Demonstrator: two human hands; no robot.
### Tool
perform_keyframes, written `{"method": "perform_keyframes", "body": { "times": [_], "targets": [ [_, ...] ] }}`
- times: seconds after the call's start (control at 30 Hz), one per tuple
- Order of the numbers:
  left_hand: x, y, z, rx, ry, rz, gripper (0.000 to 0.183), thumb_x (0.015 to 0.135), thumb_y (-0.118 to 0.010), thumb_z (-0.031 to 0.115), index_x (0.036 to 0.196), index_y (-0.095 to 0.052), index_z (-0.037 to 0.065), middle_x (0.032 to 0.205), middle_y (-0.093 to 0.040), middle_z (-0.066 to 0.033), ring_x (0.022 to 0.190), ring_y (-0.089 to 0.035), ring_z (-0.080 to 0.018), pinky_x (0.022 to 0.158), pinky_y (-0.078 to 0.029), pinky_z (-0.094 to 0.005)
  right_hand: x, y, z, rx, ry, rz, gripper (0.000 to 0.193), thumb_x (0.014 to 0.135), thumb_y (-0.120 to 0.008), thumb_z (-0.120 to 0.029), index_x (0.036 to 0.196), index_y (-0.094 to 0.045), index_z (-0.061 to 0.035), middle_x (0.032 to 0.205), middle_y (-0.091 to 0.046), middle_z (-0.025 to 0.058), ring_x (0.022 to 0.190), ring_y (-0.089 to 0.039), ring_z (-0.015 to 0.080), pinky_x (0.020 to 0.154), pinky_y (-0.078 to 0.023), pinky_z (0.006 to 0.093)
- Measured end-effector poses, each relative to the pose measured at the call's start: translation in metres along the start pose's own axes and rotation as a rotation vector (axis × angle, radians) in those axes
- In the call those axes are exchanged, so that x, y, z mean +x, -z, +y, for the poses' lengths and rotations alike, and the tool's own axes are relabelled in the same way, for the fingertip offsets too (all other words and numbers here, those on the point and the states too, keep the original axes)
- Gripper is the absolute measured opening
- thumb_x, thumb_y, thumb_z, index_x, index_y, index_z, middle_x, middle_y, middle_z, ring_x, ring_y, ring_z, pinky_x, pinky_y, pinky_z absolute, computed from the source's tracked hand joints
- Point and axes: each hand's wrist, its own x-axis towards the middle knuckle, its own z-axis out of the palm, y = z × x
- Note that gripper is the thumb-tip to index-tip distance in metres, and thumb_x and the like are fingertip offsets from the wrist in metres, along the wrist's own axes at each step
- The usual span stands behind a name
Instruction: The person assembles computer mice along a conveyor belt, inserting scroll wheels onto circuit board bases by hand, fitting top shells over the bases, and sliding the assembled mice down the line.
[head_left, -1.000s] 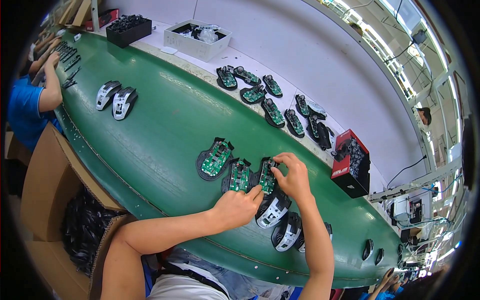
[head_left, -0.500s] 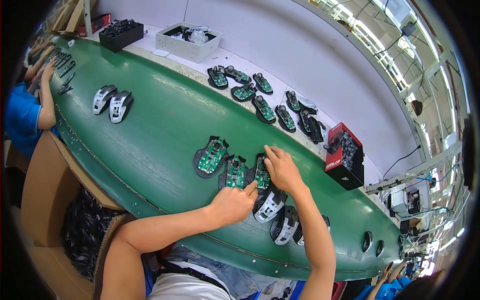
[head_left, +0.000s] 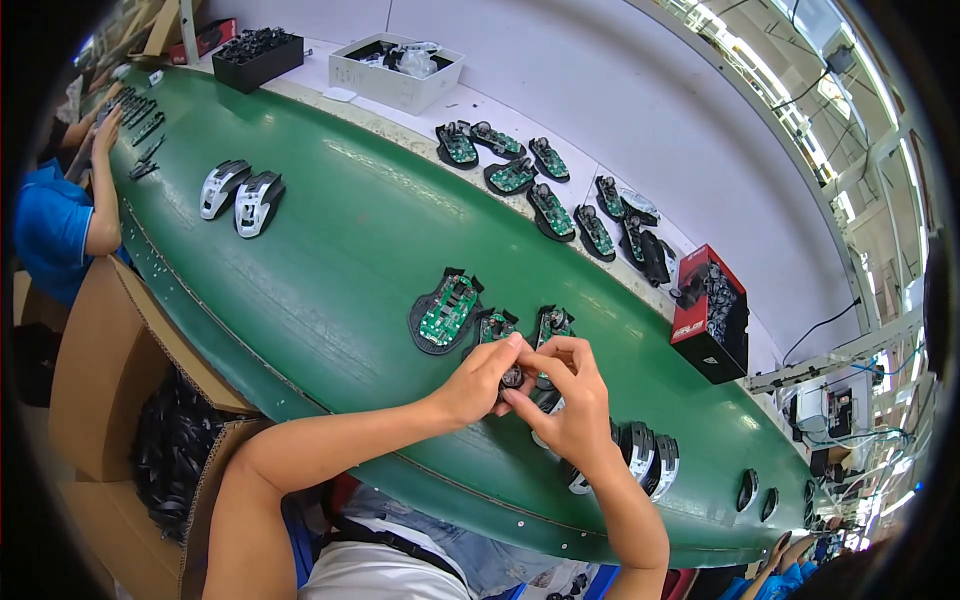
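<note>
My left hand [head_left: 474,384] and my right hand [head_left: 578,402] meet over the green belt, fingers bent and thumbs close together. Between their fingertips is a small dark round part [head_left: 512,377], which looks like a mouse scroll wheel; my fingers partly cover it. Just beyond my hands lie two black mouse bases with green circuit boards, one circuit board [head_left: 496,326] by my left fingers and another circuit board [head_left: 555,322] beyond my right fingers. A third mouse base [head_left: 445,312] with its board lies to their left, in full view.
White-and-black mouse shells [head_left: 258,205] lie at left, more mouse shells [head_left: 640,452] beside my right wrist. Mouse bases with boards [head_left: 550,212] line the back ledge, near a red-and-black box [head_left: 695,335], a white bin [head_left: 400,92] and a black bin [head_left: 258,75]. A cardboard box [head_left: 105,370] stands at left.
My hands have left the rightmost circuit board, where they were pressing, and come together nearer to me. The dark round part now shows between their fingertips.
</note>
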Motion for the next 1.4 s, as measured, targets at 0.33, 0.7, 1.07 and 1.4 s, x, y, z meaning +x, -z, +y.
{"method": "perform_keyframes", "body": {
  "times": [0.33, 0.7, 1.07, 1.4],
  "targets": [
    [-0.002, 0.001, 0.005, 0.229, -0.217, 0.154, 0.032, 0.107, -0.041, 0.032, 0.101, -0.056, 0.004, 0.071, -0.056, -0.0014, 0.054, -0.047, -0.0055, 0.048, -0.039, -0.0229, -0.002, 0.003, 0.007, 0.252, -0.162, 0.164, 0.035, 0.074, -0.081, -0.005, 0.106, -0.069, -0.0016, 0.090, -0.070, 0.0100, 0.082, -0.069, 0.0201, 0.076, -0.054, 0.0312],
    [0.023, 0.055, 0.031, 1.299, -0.516, 0.503, 0.012, 0.085, -0.062, 0.008, 0.097, -0.061, 0.005, 0.083, -0.068, -0.0152, 0.069, -0.067, -0.0361, 0.060, -0.053, -0.0451, 0.036, -0.018, 0.048, -0.090, -0.041, -0.059, 0.036, 0.077, -0.077, -0.006, 0.112, -0.068, -0.0062, 0.098, -0.068, 0.0112, 0.094, -0.064, 0.0306, 0.083, -0.051, 0.0402],
    [0.021, 0.048, 0.030, 1.240, -0.506, 0.475, 0.008, 0.084, -0.064, 0.006, 0.092, -0.061, 0.004, 0.078, -0.067, -0.0122, 0.064, -0.067, -0.0281, 0.058, -0.053, -0.0403, 0.029, -0.028, 0.058, -0.112, 0.005, -0.063, 0.029, 0.077, -0.078, -0.005, 0.104, -0.070, -0.0033, 0.100, -0.068, 0.0129, 0.096, -0.064, 0.0332, 0.084, -0.052, 0.0414],
    [0.025, 0.051, 0.020, 1.131, -0.498, 0.400, 0.013, 0.087, -0.060, 0.012, 0.095, -0.059, 0.003, 0.079, -0.068, -0.0167, 0.064, -0.066, -0.0362, 0.056, -0.053, -0.0451, 0.032, -0.029, 0.056, -0.486, 0.072, -0.284, 0.039, 0.093, -0.063, -0.020, 0.130, -0.060, -0.0057, 0.129, -0.056, 0.0154, 0.115, -0.056, 0.0334, 0.094, -0.049, 0.0443]
  ]
}}
